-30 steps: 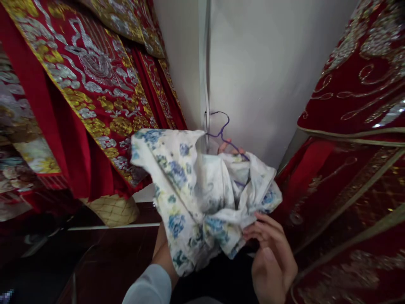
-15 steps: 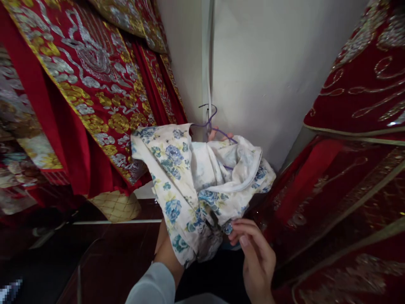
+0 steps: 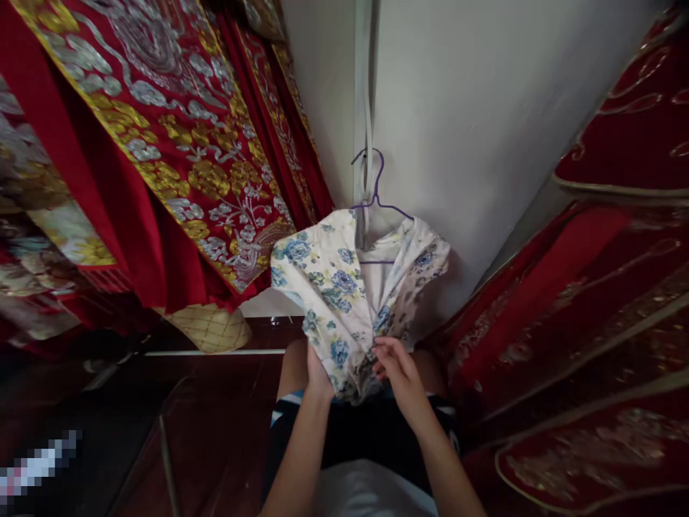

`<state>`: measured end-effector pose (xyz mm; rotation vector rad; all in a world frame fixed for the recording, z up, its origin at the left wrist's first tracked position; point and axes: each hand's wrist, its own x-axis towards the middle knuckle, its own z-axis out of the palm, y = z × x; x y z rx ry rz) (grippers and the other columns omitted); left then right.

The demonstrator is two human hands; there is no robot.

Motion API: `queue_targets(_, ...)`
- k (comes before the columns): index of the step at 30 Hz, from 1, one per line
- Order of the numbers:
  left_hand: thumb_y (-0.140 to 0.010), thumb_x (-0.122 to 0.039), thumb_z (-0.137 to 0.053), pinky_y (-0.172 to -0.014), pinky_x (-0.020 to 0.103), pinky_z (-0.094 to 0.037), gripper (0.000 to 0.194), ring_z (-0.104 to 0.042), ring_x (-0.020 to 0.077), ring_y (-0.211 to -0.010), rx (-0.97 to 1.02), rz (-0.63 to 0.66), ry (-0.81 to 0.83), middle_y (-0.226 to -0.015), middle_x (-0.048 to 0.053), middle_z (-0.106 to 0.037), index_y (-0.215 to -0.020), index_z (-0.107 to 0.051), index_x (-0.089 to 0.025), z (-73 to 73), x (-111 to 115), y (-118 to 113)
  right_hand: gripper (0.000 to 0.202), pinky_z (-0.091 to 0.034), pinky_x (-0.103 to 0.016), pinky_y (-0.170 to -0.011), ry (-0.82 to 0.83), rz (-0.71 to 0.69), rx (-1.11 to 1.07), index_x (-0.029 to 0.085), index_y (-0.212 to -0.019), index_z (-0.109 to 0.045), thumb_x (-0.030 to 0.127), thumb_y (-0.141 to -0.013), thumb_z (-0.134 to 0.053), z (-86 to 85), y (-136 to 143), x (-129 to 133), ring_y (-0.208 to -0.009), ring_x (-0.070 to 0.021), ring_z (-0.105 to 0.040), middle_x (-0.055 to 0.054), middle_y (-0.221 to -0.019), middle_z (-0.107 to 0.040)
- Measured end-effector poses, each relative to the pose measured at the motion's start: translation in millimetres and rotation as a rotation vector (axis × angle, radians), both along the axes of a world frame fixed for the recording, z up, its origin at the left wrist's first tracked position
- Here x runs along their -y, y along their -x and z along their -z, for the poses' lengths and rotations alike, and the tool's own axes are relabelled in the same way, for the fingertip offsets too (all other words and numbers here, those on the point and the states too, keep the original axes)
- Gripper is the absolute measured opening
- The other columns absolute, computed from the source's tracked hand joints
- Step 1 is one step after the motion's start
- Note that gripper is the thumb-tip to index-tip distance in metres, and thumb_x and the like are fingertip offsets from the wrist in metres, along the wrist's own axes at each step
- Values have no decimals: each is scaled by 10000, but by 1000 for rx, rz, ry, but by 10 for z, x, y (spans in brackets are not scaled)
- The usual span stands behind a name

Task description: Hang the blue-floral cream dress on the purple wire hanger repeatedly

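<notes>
A white blouse (image 3: 336, 287) with blue and yellow flowers hangs from a purple hanger (image 3: 377, 199), its front neckline parted and its lower part bunched. My left hand (image 3: 319, 375) holds the blouse's lower left side, its fingers mostly hidden behind the cloth. At the front edge, low on the blouse, the fingers of my right hand (image 3: 397, 365) are bent together in a pinch on the fabric. The hanger's hook is up by a pale strap (image 3: 367, 93) that runs down the wall.
Red garments with gold and silver embroidery (image 3: 199, 172) hang at the left, and more red beaded garments (image 3: 538, 316) stand close on the right. Behind the blouse is a pale wall (image 3: 457, 108). A dark floor (image 3: 226, 416) lies below, with my knees under the blouse.
My left hand has come out from underneath the blouse to its lower left side. The blouse now hangs straighter, shoulders spread on the hanger. My right hand has moved slightly up and left.
</notes>
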<state>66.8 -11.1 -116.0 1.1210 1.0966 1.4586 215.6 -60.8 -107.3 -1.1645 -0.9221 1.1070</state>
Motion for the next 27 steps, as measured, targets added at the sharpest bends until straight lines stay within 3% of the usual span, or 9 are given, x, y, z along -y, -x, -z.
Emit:
queue_targets(1,-908,-776,-209,-955,467,-527,788,-636,295,-1143,79,30,31,-1073,121,-721,-1044,-713,-187,12,17,51,487,-495,-259,-529,0,-20,2,188,-1018,-640,596,-759,-696,29,3,-34,-620,-144,-606,-40,-871,-662)
queue_targets(3,-790,-821,-476,-965,448,-528,717,-652,314,-1132,201,90,102,-1037,118,-744,-1014,-733,-191,-9,56,135,466,-479,-258,-532,-7,-89,4,200,-990,-623,618,-788,-665,43,17,-112,-609,-141,-599,-24,-814,-656)
queue_targets(5,-642,-592,-819,-985,426,-517,579,-672,312,-1097,210,115,150,-1073,106,-749,-1036,-735,-177,-71,93,160,442,-444,-261,-504,-6,-184,4,213,-906,-599,645,-816,-620,4,42,-211,-565,-144,-579,-6,-718,-635)
queue_targets(6,-604,-466,-881,-991,417,-513,553,-680,305,-1082,198,123,161,-1095,101,-748,-1046,-734,-169,-106,109,147,444,-420,-261,-488,-10,-221,12,216,-845,-584,659,-821,-604,-30,55,-264,-535,-143,-559,2,-658,-613)
queue_targets(11,-624,-344,-856,-978,400,-514,476,-691,282,-1051,271,134,188,-1063,81,-757,-1047,-736,-163,-177,167,28,455,-330,-262,-493,-93,-237,89,198,-603,-554,606,-782,-644,-212,78,-399,-469,-110,-419,38,-475,-462)
queue_targets(18,-703,-402,-806,-907,365,-508,411,-673,255,-984,95,33,113,-997,92,-731,-999,-698,-138,-4,17,277,291,-228,-236,-453,9,-124,-360,183,-583,-529,401,-711,-674,-246,-99,-234,-453,-80,-351,54,-493,-399)
queue_targets(23,-800,-340,-723,-875,308,-476,363,-595,188,-940,-121,-459,-275,-1010,56,-609,-1091,-569,-187,-7,26,160,272,-186,-226,-452,12,-93,-235,157,-622,-608,390,-733,-692,-285,-217,-192,-457,-66,-340,44,-503,-428)
queue_targets(25,-817,-280,-697,-901,314,-457,290,-576,195,-964,-306,-405,-381,-1005,58,-588,-1064,-572,-196,-62,118,7,290,-176,-228,-450,42,-116,-178,152,-612,-632,405,-736,-698,-309,-193,-149,-459,-67,-341,36,-502,-437)
queue_targets(27,-832,-219,-647,-886,313,-451,195,-582,203,-959,-453,-142,-414,-981,58,-607,-1017,-589,-196,-116,208,-148,298,-175,-230,-446,77,-175,-149,148,-622,-664,422,-734,-705,-341,-150,-94,-459,-71,-349,25,-507,-461)
